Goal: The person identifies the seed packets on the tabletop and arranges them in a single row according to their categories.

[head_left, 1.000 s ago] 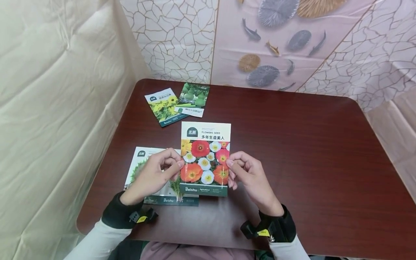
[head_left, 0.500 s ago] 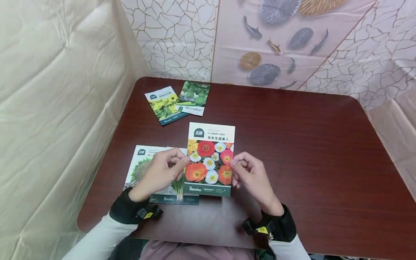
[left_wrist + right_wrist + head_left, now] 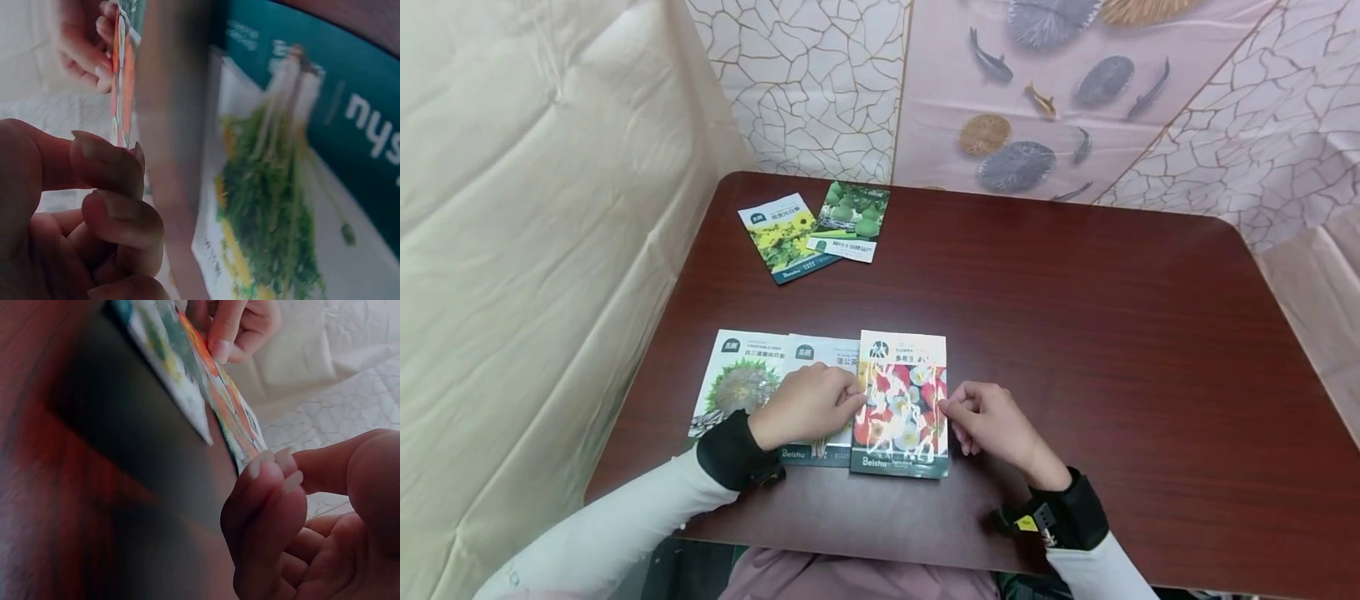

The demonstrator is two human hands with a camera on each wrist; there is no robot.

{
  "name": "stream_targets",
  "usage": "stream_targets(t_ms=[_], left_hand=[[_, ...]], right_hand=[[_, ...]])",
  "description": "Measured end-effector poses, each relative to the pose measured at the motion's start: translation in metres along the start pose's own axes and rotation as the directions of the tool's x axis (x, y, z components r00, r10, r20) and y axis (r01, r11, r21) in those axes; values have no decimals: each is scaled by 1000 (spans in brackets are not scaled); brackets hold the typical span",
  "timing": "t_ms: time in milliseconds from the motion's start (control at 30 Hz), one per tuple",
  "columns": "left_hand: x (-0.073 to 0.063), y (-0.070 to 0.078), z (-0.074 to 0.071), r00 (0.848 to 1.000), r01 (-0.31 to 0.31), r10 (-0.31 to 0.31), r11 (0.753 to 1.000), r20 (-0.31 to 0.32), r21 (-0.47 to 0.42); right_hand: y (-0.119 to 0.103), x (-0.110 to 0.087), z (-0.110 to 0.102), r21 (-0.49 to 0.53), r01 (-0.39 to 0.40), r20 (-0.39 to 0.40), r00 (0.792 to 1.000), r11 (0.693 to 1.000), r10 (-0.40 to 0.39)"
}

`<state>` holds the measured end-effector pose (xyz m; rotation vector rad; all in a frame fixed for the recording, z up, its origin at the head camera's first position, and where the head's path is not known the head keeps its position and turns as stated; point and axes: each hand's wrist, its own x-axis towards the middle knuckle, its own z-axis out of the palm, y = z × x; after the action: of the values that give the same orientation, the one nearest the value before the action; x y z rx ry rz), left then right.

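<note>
A seed packet with red, pink and white flowers (image 3: 901,412) is held by its two side edges, just above the table. My left hand (image 3: 814,403) pinches its left edge, and my right hand (image 3: 1000,427) pinches the right one. Glare streaks the packet's front. Under my left hand lies a packet with a leafy green bunch (image 3: 269,169), partly covered. Left of that one is a packet with a round, spiky green-rimmed picture (image 3: 741,387). In the right wrist view the flower packet (image 3: 232,403) appears nearly edge-on, a gap separating it from the tabletop.
Toward the back left of the dark wooden table (image 3: 1075,333), a yellow-flower packet (image 3: 786,242) and a green-fruit packet (image 3: 853,218) overlap. A cream curtain (image 3: 550,250) hangs along the left side. Patterned cloth (image 3: 1000,100) stands behind the table.
Both hands have brought the flower packet rightward and down toward the table's front. It has come level with the row of packets, uncovering more of the leafy-bunch packet.
</note>
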<state>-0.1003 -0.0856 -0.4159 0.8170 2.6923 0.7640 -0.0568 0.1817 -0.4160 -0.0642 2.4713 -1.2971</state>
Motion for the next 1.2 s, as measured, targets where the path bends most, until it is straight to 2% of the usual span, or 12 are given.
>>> stream_targets(t_ms=[133,300,433,767,1200], left_hand=[[6,0,5,999,-7,5,999,48,33],[11,-1,6,996,-12,11,1000,83,13],[14,-3,7,993,1,-2,1000,122,10],[21,-9,11,985,47,-51,999,164,24],[23,-9,13,984,35,-36,999,177,8]], right_hand=[[5,0,2,-33,0,13,1000,999,0],[9,3,2,-50,27,42,999,998,-24],[12,6,2,-58,18,70,997,998,-14],[14,16,5,-109,-37,63,997,993,44],[17,15,5,-116,-61,44,997,991,67]])
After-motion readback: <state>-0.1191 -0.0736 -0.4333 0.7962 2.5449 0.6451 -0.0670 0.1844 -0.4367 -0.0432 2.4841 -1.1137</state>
